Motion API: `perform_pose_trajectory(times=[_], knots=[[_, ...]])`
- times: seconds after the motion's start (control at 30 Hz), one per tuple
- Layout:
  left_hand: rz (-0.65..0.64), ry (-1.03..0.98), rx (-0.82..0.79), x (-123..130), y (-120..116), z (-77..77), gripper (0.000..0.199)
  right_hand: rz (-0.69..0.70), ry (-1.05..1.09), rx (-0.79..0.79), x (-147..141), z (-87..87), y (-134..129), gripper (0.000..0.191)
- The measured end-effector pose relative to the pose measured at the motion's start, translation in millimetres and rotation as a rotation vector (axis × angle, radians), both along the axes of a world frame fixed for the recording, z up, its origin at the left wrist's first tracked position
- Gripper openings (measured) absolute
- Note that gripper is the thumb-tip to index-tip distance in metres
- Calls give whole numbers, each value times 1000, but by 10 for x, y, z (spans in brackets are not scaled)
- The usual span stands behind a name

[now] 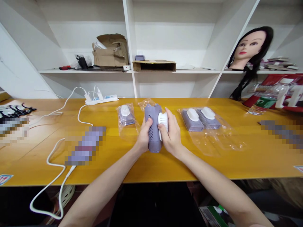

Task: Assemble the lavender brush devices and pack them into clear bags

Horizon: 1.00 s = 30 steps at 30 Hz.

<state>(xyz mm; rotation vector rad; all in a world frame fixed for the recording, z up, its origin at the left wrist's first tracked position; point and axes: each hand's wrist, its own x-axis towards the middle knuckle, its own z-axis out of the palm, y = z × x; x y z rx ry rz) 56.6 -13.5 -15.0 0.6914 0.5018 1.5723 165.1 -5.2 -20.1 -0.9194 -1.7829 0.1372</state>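
Note:
A purple-grey plastic case (154, 138) with rows of small holes stands upright between my two hands above the table. My left hand (143, 134) grips its left side, the thumb pressed over the holes. Against the case's right side sits a white brush (163, 119) with ridges or bristles showing. My right hand (172, 132) closes round this brush, thumb in front and fingers behind. Similar purple-grey cases with white tops lie in clear plastic bags: one case (127, 119) behind on the left, two cases (193, 124) on the right.
A phone (86, 146) with a white cable lies on the wooden table (123, 170) at left. Behind it is a power strip (101, 99). White shelves hold cardboard boxes (110, 52) and a mannequin head (251, 47). A water bottle (262, 104) leans at right.

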Motion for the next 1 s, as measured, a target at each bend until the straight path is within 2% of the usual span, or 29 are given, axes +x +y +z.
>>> perform_pose_trajectory(times=[0.2, 0.37, 0.67, 0.9, 1.0], knots=[[56, -10, 80, -13, -14, -10, 45, -15, -154, -124, 10, 7, -49, 55], [85, 45, 51, 10, -15, -43, 43, -105, -171, -63, -10, 44, -57, 52], [109, 75, 70, 36, -3, -125, 41, -107, -195, -43, 3, 85, -62, 50], [52, 67, 54, 64, -47, -117, 41, -121, -255, 22, 44, 93, -47, 49], [59, 47, 36, 87, -58, -116, 43, -130, -235, -9, 56, 130, -39, 49]])
